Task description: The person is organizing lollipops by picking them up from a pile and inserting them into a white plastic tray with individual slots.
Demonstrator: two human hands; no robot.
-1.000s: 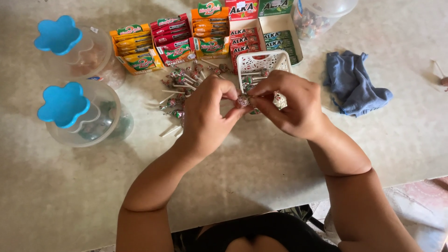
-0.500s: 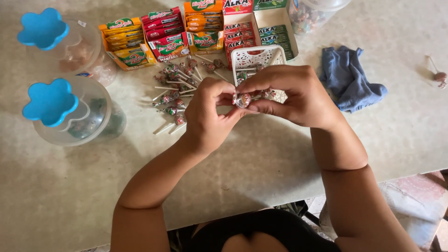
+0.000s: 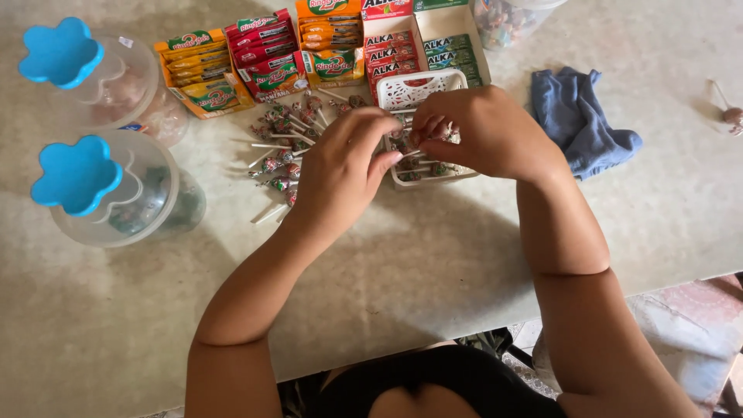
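My left hand [image 3: 340,166] and my right hand [image 3: 480,131] meet over a small white plastic basket [image 3: 406,89] that holds several wrapped lollipops. Both hands pinch wrapped lollipops [image 3: 418,143] together right above the basket, the fingertips touching. A loose pile of wrapped lollipops [image 3: 282,135] with white sticks lies on the table just left of my left hand.
Open display boxes of candy and gum packs [image 3: 271,58] line the far side of the pale table [image 3: 402,263]. Two clear jars with blue flower lids [image 3: 77,174] stand at the left. A blue cloth [image 3: 576,116] lies right; a clear candy jar [image 3: 511,15] stands behind.
Both hands have moved forward and down from in front of the basket to right over it, still holding lollipops together.
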